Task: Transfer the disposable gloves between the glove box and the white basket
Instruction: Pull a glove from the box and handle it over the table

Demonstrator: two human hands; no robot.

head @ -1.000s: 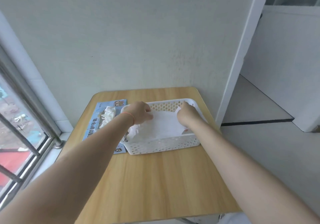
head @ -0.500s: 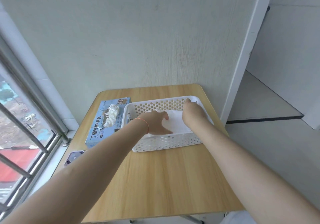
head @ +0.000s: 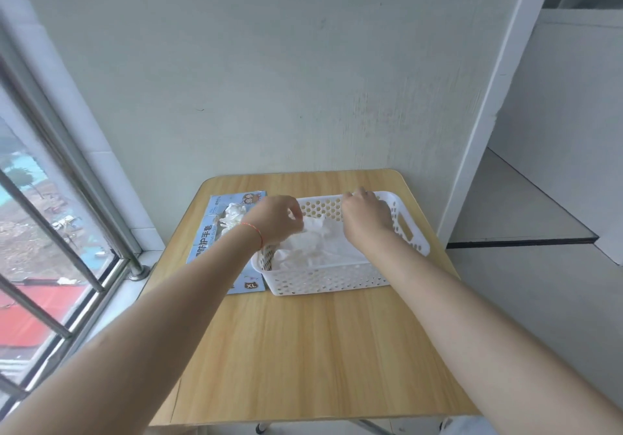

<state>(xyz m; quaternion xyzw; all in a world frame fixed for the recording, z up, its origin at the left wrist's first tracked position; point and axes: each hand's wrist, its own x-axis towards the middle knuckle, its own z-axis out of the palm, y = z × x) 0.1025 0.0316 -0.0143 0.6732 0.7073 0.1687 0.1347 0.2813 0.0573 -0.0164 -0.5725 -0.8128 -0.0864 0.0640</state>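
Note:
A white perforated basket point(head: 409, 232) stands on the wooden table, with crumpled white disposable gloves point(head: 313, 252) inside. To its left lies the blue glove box point(head: 207, 242), a glove point(head: 232, 215) poking out of its top slot. My left hand point(head: 274, 220) hovers over the basket's left end and pinches the raised edge of a glove in the basket. My right hand point(head: 365, 217) is over the basket's middle with fingers curled down; the same glove's right side runs under it, and the fingertips are hidden.
The wooden table point(head: 320, 350) sits against a grey wall, with a barred window point(head: 50, 232) at the left. A white door frame point(head: 485, 97) and an open floor area lie to the right. The table's near half is bare wood.
Both hands have risen from pressing down in the basket. The left hand has shifted left and lifted a glove's edge. The camera has tilted, so the table sits lower in view.

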